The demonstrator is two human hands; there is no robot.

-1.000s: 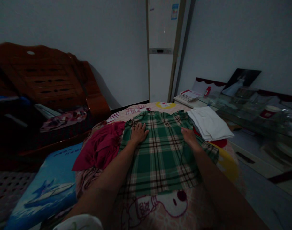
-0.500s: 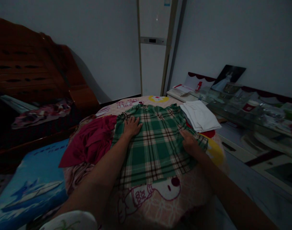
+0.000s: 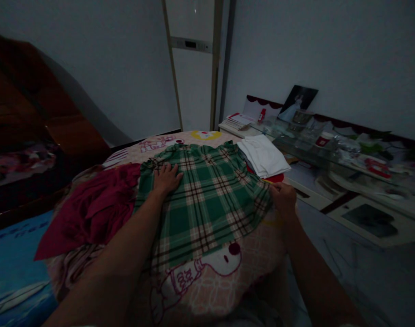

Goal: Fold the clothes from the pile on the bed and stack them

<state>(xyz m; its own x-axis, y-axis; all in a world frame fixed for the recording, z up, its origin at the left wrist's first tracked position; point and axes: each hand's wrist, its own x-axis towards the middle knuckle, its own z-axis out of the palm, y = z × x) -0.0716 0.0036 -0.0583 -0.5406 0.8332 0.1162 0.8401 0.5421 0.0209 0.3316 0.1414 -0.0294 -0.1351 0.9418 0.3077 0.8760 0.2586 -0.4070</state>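
Note:
A green plaid garment [image 3: 204, 195], gathered along its far edge like a skirt or shorts, lies spread on a pink cloth with cartoon prints [image 3: 224, 290]. My left hand [image 3: 166, 178] rests flat on its upper left part, fingers spread. At the garment's right side, my right hand [image 3: 285, 196] pinches the corner between closed fingers and draws the fabric outward. A crumpled magenta cloth [image 3: 101, 204] lies against the garment's left side. Beyond its right edge sits a folded white cloth [image 3: 264, 155].
A glass-topped cabinet [image 3: 296, 141] on the right bears a paper cup [image 3: 323, 139], a photo [image 3: 298, 102] and clutter. A tall white appliance [image 3: 194, 86] stands at the back. On the left are a wooden bench [image 3: 71, 131] and a blue printed cushion [image 3: 20, 272].
My right hand has moved from the garment's surface to its right corner and now pinches it. My left hand stays flat on the fabric. The view has turned to the right.

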